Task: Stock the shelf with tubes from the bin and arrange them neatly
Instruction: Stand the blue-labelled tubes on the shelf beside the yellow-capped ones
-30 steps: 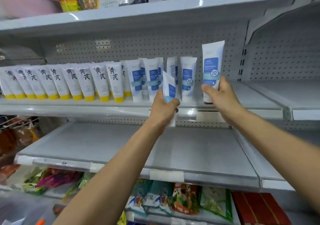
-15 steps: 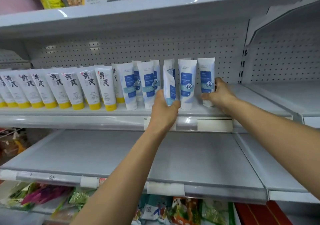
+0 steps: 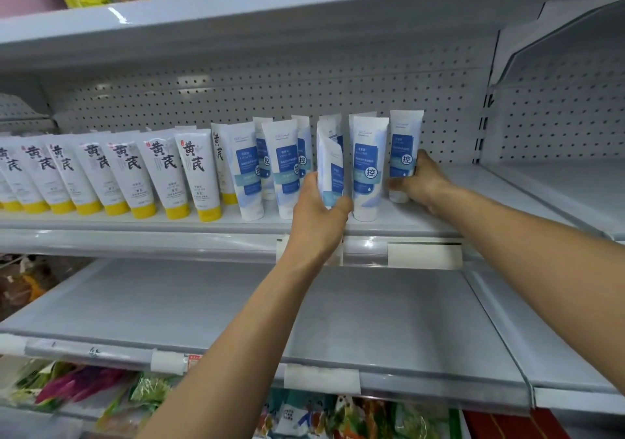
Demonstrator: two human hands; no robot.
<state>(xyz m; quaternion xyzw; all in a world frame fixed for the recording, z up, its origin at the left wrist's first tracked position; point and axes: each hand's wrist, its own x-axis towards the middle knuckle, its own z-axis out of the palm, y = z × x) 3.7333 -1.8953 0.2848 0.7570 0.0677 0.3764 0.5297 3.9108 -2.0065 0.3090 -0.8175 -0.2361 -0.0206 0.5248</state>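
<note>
At mid-shelf (image 3: 395, 220), left hand (image 3: 318, 215) and right hand (image 3: 419, 181) grip two tubes (image 3: 330, 175) (image 3: 404, 141).

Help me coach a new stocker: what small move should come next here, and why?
Probably the left hand should twist the turned tube label-forward and stand it in the gap left of the front blue tube. It sits edge-on and tilted while its neighbours face front; the right hand steadies the end tube upright on the shelf.
</note>
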